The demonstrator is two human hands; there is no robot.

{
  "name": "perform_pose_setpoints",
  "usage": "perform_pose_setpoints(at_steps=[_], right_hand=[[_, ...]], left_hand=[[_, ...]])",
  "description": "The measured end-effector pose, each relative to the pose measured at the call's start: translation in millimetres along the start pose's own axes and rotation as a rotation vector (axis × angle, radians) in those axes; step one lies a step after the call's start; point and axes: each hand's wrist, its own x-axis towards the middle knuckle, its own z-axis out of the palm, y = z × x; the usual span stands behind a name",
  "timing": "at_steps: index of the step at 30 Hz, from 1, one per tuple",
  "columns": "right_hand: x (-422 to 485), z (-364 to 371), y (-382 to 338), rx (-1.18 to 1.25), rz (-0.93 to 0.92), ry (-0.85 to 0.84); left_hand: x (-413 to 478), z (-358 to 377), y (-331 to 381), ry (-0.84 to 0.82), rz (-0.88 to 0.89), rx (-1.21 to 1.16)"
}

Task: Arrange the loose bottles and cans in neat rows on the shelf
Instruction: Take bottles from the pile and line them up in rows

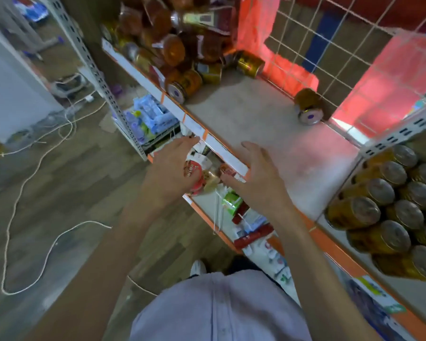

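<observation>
A grey shelf (251, 124) runs through the middle of the head view. At its far left lies a jumbled heap of amber bottles and gold cans (177, 50). One gold can (250, 64) lies on its side by the wire back. Another gold can (308, 107) lies alone further right. To the right, behind an upright, gold cans (389, 207) stand packed in rows. My left hand (172, 168) hovers just before the shelf's front edge, fingers straight, holding nothing. My right hand (256, 175) reaches over that edge, fingers spread, empty.
A white wire grid (330, 45) with red sheets behind it backs the shelf. A lower shelf (207, 200) holds small packets. White cord (35, 205) loops across the wooden floor on the left. A perforated metal upright (94, 70) stands at the left end.
</observation>
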Motion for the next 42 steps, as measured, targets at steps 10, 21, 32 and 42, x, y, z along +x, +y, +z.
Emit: perform_pose_setpoints(at_steps=[10, 21, 32, 42], right_hand=[[122, 20, -33, -0.005, -0.045, -0.087], [256, -12, -53, 0.021, -0.159, -0.004], [375, -19, -133, -0.094, -0.205, 0.133], [503, -12, -213, 0.206, 0.300, 0.012]], left_hand=[[74, -31, -49, 0.045, -0.094, -0.031], [223, -84, -66, 0.143, 0.031, 0.039], [327, -147, -116, 0.169, 0.095, -0.046], [424, -190, -179, 0.084, 0.085, -0.035]])
